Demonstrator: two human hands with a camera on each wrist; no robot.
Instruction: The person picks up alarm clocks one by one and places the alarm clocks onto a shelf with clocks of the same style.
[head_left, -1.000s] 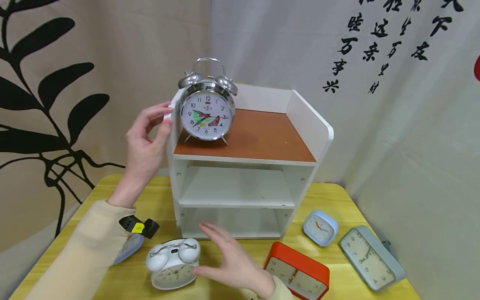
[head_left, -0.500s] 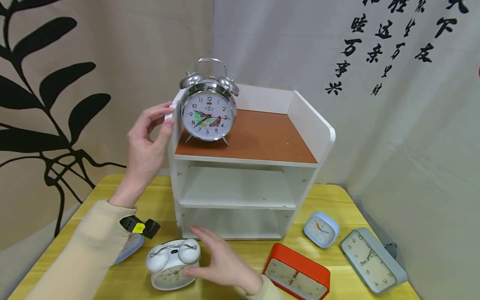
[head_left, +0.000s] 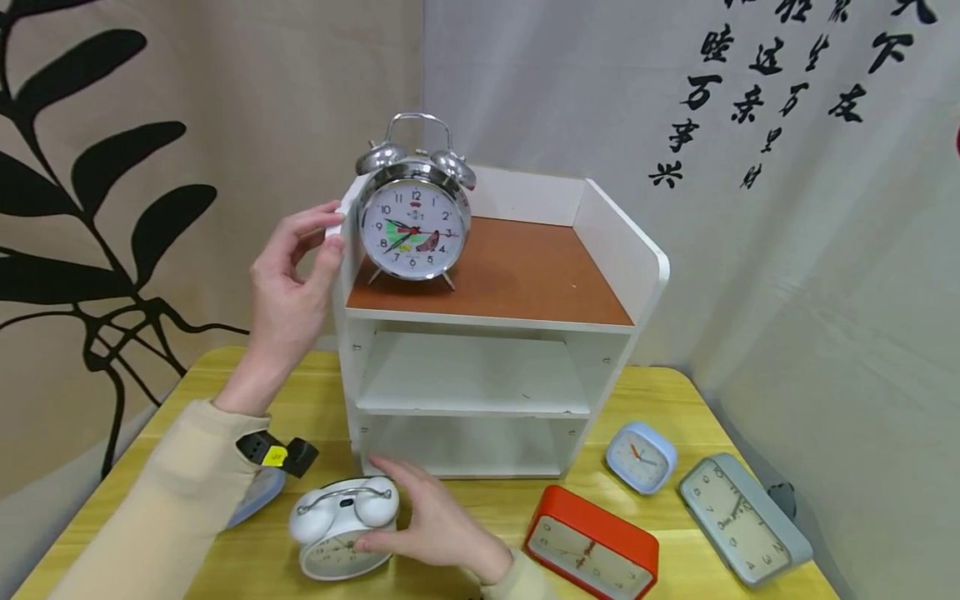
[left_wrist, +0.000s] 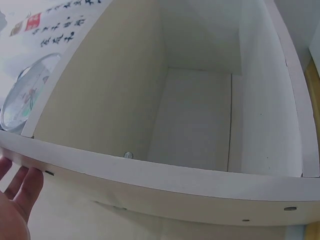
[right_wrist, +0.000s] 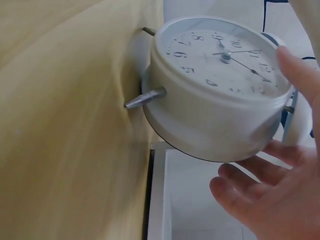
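My left hand (head_left: 292, 275) touches the upper left side of a small white shelf unit (head_left: 480, 317) with its fingertips. In the left wrist view, the fingers (left_wrist: 27, 187) lie against the panel's outer face. A silver twin-bell alarm clock (head_left: 414, 221) stands upright on the brown top, close to that hand. My right hand (head_left: 435, 521) is spread around the right side of a white twin-bell alarm clock (head_left: 345, 529) on the table. From the right wrist view, the thumb overlaps the rim of the white clock (right_wrist: 215, 115) and the other fingers are behind it; firm contact cannot be told.
On the yellow wooden table (head_left: 300, 392), a red clock (head_left: 592, 542), a small blue clock (head_left: 641, 457) and a grey-blue clock (head_left: 746, 518) are to the right. A light blue object (head_left: 258, 496) is partly hidden under the left forearm. Printed curtains hang behind.
My right hand has moved left until its thumb and fingers are around the white alarm clock. The left hand and the clocks have stayed in place.
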